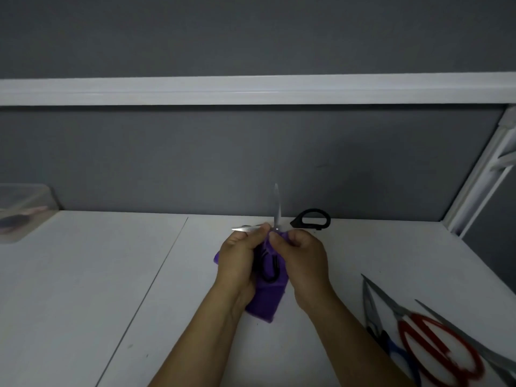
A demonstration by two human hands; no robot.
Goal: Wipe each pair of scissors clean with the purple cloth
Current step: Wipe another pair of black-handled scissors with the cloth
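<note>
Both hands are up over the middle of the white surface, near its back edge. The black-handled scissors are spread wide open: one blade points straight up, the other points left past the left hand. One black loop sticks out to the right just behind the right hand, and the other loop lies between the palms against the purple cloth.

The left hand's fingers are curled tight, gripping the scissors at the pivot with cloth bunched under the palm. The right hand's fingers are curled too, thumb pinching a fold of cloth right at the pivot (exact contact on the blade is hard to tell). The rest of the cloth hangs down below the wrists toward the surface.

At the front right corner of the surface lie the red-handled scissors, with blue-handled scissors just beside them on the left, blades pointing back. A clear plastic box sits at the back left edge, blurry.
</note>
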